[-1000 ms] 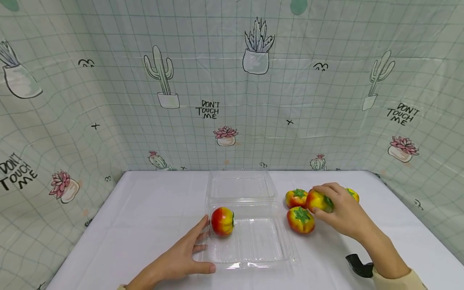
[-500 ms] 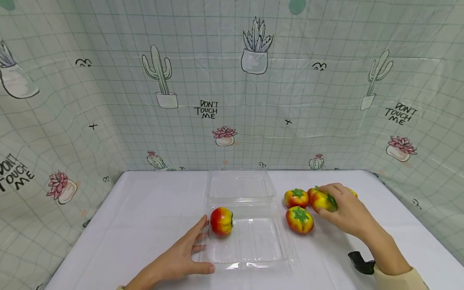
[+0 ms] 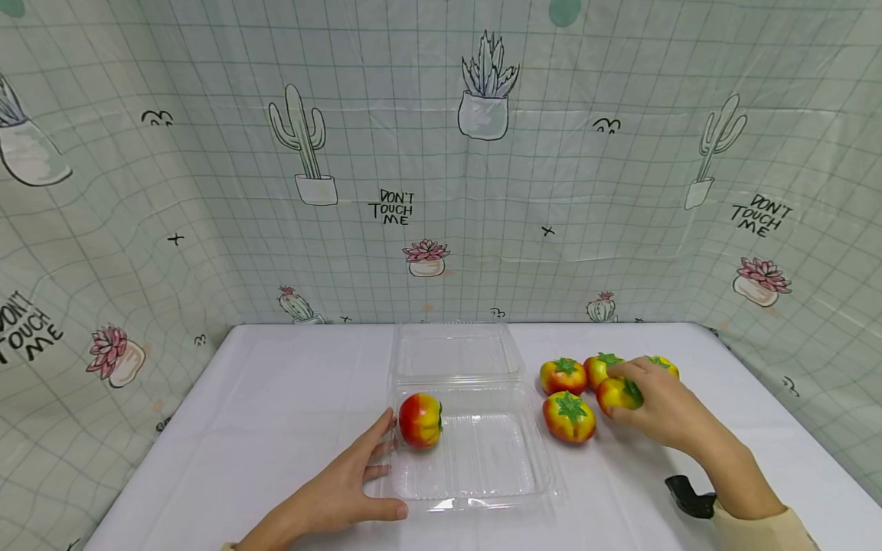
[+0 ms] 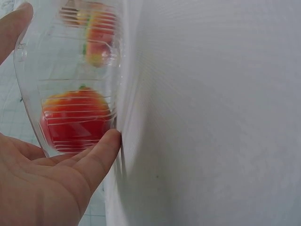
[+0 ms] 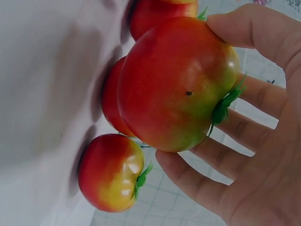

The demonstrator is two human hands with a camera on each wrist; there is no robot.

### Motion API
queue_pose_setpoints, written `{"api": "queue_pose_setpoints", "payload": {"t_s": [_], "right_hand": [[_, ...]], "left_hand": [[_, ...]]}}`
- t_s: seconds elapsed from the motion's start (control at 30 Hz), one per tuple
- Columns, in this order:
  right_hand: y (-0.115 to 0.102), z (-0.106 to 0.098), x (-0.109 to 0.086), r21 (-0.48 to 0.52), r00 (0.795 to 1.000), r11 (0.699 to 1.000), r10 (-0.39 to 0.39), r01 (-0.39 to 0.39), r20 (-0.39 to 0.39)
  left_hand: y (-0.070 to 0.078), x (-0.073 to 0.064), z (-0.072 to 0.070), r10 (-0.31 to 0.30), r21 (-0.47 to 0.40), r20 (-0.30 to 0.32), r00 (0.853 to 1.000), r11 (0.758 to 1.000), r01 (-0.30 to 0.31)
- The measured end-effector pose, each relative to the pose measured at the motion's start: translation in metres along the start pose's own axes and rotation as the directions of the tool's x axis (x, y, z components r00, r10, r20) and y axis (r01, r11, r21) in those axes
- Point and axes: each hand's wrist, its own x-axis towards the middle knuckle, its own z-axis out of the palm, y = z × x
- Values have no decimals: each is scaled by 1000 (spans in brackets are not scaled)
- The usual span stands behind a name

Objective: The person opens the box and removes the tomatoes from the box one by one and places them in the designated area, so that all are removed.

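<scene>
In the head view, my right hand (image 3: 658,402) grips a red-and-yellow persimmon (image 3: 615,395) with a green leafy top, thumb on one side and fingers on the other. The right wrist view shows this persimmon (image 5: 174,84) close up, in front of others on the table. A clear plastic clamshell container (image 3: 482,493) lies unfolded, its lid (image 3: 458,356) towards the back. One persimmon (image 3: 419,421) sits on its side in the container's left part. My left hand (image 3: 338,482) rests against the container's left side, fingers extended and thumb near the front corner.
Beside the container's right side stand loose persimmons, one in front (image 3: 569,417), one behind it (image 3: 563,376) and another (image 3: 602,369) next to that. A further persimmon (image 3: 663,366) is partly hidden behind my right hand. A black curved piece (image 3: 689,497) is by my right wrist.
My right hand has moved slightly right and nearer to me with the persimmon, uncovering another persimmon behind it. The left hand and container have stayed in place.
</scene>
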Motion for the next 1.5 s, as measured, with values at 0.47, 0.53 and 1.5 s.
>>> {"api": "queue_pose_setpoints", "payload": {"t_s": [0.47,0.53,1.5], "right_hand": [[11,5,1,-3,1000,1000,-11,11,24],[11,5,1,-1,1000,1000,-3,3,31],[12,12,2,-40,998,999,8,-5,64]], "left_hand": [[-2,-1,0,7,-3,-3,1000,1000,-7],[-2,-1,0,8,-6,-2,1000,1000,-8],[-1,0,1,2,1,-3,1000,1000,-2]]}}
